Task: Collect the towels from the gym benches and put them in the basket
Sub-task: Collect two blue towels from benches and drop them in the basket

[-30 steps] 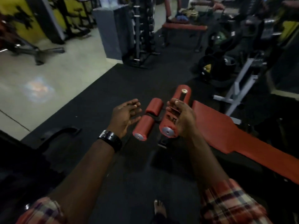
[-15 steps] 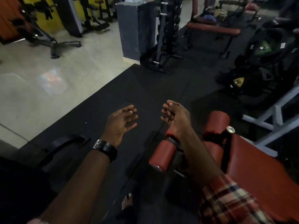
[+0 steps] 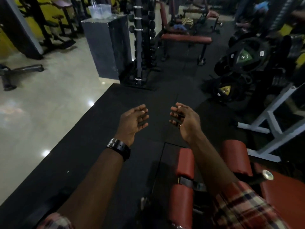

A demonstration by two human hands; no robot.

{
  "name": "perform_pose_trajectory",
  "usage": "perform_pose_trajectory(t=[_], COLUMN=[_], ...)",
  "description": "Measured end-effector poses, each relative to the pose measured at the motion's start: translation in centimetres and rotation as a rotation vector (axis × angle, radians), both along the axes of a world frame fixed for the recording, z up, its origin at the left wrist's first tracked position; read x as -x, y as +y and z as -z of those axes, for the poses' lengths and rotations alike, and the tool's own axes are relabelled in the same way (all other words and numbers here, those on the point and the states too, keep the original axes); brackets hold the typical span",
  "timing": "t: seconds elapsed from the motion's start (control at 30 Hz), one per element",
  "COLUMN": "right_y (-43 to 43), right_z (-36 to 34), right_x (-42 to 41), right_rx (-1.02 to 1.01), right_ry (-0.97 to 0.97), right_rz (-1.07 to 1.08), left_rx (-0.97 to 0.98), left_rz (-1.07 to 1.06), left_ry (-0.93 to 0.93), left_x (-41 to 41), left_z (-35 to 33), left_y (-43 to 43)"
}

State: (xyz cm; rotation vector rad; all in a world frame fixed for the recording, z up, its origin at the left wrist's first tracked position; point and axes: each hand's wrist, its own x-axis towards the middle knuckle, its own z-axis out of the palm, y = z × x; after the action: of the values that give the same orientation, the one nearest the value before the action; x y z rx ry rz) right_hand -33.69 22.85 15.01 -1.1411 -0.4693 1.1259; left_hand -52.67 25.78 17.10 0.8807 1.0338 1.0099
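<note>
My left hand (image 3: 132,121) and my right hand (image 3: 184,119) are held out side by side over the black rubber floor, palms facing each other, fingers loosely curled, nothing in either. A red padded bench (image 3: 283,195) with red foam rollers (image 3: 185,164) lies at the lower right, under my right forearm. Farther ahead stands a flat red bench (image 3: 186,39). Beyond it, dim cloth-like items, one bluish (image 3: 179,28) and one tan (image 3: 188,20), lie on another bench. I see no basket.
A dumbbell rack (image 3: 143,43) and a grey pillar (image 3: 107,45) stand ahead on the left. Stacked weight plates (image 3: 244,55) and a white machine frame (image 3: 270,123) crowd the right. Shiny tiled floor (image 3: 41,113) spreads to the left of the black mat.
The view has moved forward and tilted up: the red rollers slid from under my hands toward the lower right. My right hand has come off the roller, and both hands now hang over bare mat.
</note>
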Motion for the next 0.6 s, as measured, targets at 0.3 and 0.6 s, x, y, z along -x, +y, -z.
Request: perform_pose_trajectory(t=[0.3, 0.6], right_y=[22.1, 41.7], right_z=[-1.3, -3.4], right_x=[-6.0, -12.6], right_rx=[-0.009, -0.014], right_ry=[0.029, -0.034], right_rz=[0.122, 0.172], left_rx=[-0.082, -0.065], left_rz=[0.126, 0.189], left_ry=[0.037, 0.02], left_x=[-6.7, -13.5], left_z=[-3.0, -3.7], left_y=[24.8, 44.9])
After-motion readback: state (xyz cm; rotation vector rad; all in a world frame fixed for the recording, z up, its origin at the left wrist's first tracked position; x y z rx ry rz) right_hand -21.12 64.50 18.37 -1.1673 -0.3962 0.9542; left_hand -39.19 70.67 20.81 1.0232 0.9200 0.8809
